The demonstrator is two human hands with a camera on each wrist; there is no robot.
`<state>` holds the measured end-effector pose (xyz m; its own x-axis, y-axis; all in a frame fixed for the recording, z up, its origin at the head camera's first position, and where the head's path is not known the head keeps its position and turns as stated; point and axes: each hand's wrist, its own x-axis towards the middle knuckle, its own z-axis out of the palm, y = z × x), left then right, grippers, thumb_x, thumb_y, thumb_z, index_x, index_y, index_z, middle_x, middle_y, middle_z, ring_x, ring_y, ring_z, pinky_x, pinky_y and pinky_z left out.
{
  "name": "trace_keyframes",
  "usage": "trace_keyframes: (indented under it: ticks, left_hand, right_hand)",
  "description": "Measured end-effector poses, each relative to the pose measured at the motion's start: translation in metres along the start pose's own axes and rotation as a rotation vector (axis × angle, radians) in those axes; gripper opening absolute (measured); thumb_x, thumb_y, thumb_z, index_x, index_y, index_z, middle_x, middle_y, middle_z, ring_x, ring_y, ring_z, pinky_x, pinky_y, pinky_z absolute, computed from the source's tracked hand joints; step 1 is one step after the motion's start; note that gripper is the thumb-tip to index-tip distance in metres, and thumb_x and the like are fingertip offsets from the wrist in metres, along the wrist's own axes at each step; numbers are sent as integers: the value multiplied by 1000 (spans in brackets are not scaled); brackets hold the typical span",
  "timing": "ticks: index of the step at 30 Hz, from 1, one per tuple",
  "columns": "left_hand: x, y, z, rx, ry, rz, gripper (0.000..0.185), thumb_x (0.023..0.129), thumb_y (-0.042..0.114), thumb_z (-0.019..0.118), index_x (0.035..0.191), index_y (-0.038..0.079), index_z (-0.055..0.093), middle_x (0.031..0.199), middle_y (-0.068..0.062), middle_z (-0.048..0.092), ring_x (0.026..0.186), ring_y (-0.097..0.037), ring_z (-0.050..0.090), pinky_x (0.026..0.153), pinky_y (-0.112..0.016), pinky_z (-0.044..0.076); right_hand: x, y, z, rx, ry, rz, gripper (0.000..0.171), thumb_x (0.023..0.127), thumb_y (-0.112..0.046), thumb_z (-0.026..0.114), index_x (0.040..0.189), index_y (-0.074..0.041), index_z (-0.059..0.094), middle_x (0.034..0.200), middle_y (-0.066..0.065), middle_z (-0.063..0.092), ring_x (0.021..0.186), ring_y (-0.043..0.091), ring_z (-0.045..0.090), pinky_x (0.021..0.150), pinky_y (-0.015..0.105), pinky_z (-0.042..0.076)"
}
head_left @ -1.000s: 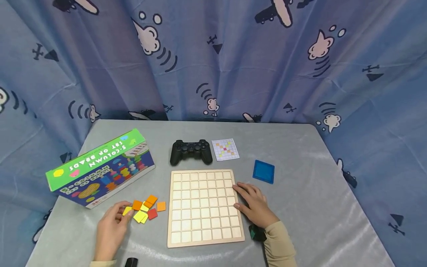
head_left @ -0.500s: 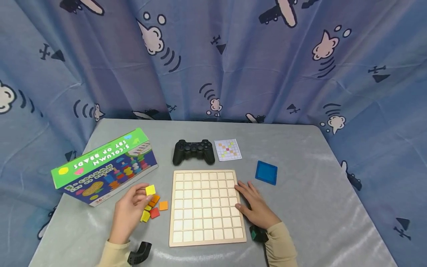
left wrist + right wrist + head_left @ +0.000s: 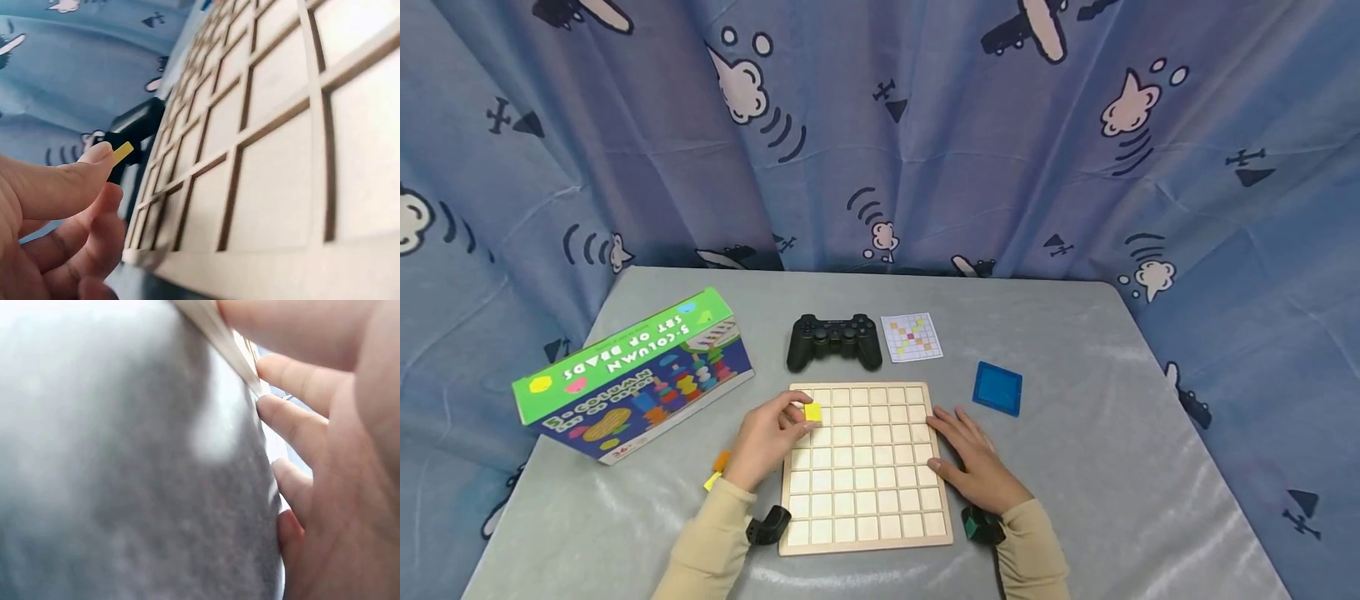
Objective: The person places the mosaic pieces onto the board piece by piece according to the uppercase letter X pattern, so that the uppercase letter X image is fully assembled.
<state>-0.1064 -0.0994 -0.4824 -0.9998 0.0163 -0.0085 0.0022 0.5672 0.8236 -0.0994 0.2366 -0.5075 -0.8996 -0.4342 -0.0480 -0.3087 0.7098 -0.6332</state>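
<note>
While the left hand [image 3: 769,440] is pinching a yellow tile [image 3: 812,412] between thumb and fingertips, it is hovering over the upper-left cells of the wooden grid board [image 3: 865,508]. The right hand [image 3: 973,462] is lying spread and flat against the board's right edge, bracing it. Best to be squaring the tile to one cell and lowering it level, so no corner is catching a divider.

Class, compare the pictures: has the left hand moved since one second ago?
Yes. The left hand, pinching a yellow tile, has moved right and away from the tile pile to the wooden grid board, over its upper left cells.
</note>
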Motion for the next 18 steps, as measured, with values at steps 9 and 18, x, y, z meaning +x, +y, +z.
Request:
trace_keyframes:
  ticks: [9, 18]
  left_hand:
    - [13, -8, 14, 59, -51, 10, 29, 80, 14, 78, 107, 15, 69, 68, 6, 55, 57, -10, 46, 59, -26, 38]
    - [13, -6, 17, 139, -46, 39, 30, 79, 14, 78, 108, 12, 69, 70, 4, 52, 61, -12, 43, 60, -27, 35]
  right_hand:
    - [1, 3, 2, 14, -5, 3, 62, 93, -38, 61, 148, -23, 36, 157, 4, 26, 146, 37, 8, 105, 69, 10]
    - [2, 3, 2, 11, 1, -10, 63, 93, -36, 62, 148, -22, 36, 156, 6, 27, 145, 38, 9, 103, 69, 11]
